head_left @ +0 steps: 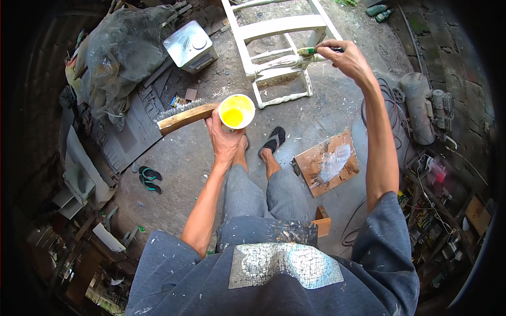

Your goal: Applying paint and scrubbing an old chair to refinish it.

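Paintbrush [309,51] in right fingers [329,43], white cup [252,111] in left fingers [215,121]

the top edge cuts off the white chair [284,27].

The person wears a dark blue-gray T-shirt [211,287]. The left sleeve [161,260] and right sleeve [383,226] are short, wide and loose. Little pale specks dot the cloth. On the shirt is a big whitish picture [258,266] with some light blue in it, all full of tiny cracks. Near the waist, the dark cloth has messy pale spots. The shorts [243,195] are gray with thin lines. A dark sandal [274,141] with grayish straps is on the right foot. The left hand [224,139] and right hand [345,59] are bare.
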